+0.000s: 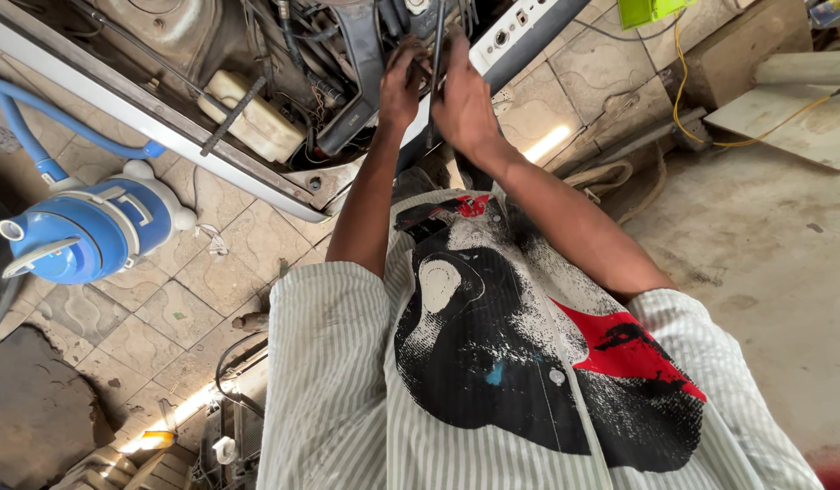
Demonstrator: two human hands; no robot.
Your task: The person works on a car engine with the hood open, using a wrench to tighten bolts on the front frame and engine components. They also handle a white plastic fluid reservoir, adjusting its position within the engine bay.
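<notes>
Up close, both hands meet over the open machine. The left hand (400, 89) has its fingers curled tight around something dark at the top of the cavity, though what exactly they pinch is hidden by the knuckles. The right hand (465, 104) is closed on a slim dark tool (437, 54), which stands nearly upright and runs up past the fingers towards the frame's top edge. The two hands are almost touching, with the tool between them.

Around them lies the machine's inside (338, 82): a tangle of dark wires, hoses and brackets, with a cream tank (252, 113) to the left of the hands. The white casing rim (166, 127) runs diagonally below it, and a white control panel (520, 32) with small knobs slants just right of the hands.

As a judgement, the work looks to be in its middle: the casing is already open and the innards bare, yet the part under the fingers is still in place and no removed piece shows near the hands.

Further out, a blue canister (93, 227) with a blue hose (39, 122) rests on the tiled floor (166, 308), and a yellow cable (710, 136) trails at right.
</notes>
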